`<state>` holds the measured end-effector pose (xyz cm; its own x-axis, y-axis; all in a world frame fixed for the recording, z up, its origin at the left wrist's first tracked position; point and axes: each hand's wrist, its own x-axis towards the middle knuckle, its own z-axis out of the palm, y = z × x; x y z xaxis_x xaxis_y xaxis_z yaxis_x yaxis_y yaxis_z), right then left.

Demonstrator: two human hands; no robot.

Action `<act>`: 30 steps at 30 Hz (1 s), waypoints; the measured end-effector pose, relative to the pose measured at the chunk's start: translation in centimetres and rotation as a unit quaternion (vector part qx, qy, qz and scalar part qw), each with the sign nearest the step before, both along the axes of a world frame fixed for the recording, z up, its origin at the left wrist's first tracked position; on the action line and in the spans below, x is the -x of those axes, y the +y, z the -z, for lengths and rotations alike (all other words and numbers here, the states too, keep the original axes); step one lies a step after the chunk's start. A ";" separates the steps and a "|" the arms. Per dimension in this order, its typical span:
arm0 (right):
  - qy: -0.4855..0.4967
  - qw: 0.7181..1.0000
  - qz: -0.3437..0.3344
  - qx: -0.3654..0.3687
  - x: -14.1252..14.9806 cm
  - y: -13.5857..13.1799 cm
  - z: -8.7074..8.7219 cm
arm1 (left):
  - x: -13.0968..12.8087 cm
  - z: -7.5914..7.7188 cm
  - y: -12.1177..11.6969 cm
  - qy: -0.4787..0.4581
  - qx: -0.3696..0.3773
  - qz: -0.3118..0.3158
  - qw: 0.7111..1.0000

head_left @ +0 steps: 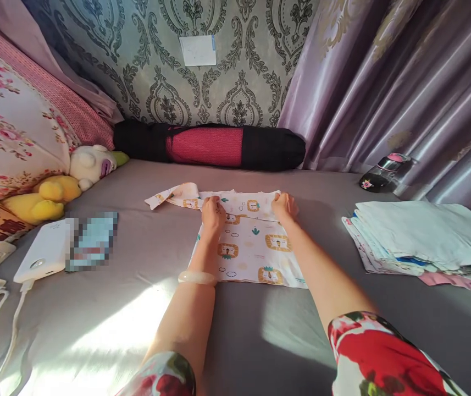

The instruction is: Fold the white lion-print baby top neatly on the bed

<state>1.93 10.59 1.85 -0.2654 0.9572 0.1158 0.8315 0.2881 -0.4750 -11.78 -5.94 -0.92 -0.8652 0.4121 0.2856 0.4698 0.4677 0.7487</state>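
A small white garment [251, 250] with yellow lion prints lies flat on the grey bed sheet [136, 308] in front of me. My left hand [212, 213] is closed on the garment's far edge at the left. My right hand [284, 206] is closed on the same far edge at the right. One sleeve [169, 196] of the garment trails off to the left. A pale bangle [197, 277] sits on my left wrist.
A stack of folded clothes [420, 242] lies at the right. A black and red roll [210, 146] rests against the wall. Plush toys [66, 184], a power bank [43, 252] with cables and a phone lie at the left. A dark bottle [383, 173] lies by the curtain.
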 end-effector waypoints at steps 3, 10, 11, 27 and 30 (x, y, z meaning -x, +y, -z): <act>-0.020 1.000 -0.004 -0.020 -0.1 0.0 0.4 | 0.1 0.1 0.1 0.003 0.001 0.025 1.000; -0.014 0.998 0.001 -0.058 -0.6 0.9 1.8 | 0.4 0.8 0.2 0.027 -0.002 0.055 0.998; -0.017 0.999 0.003 -0.051 -0.7 1.1 1.7 | 0.4 0.8 0.2 0.027 -0.002 0.056 0.998; -0.132 0.957 -0.248 -0.078 -0.5 -2.7 1.8 | -1.2 -0.2 -0.2 0.130 0.086 0.131 0.979; -0.143 0.953 -0.261 -0.058 -0.8 -1.9 2.2 | -1.3 0.8 0.0 0.121 0.134 0.142 0.973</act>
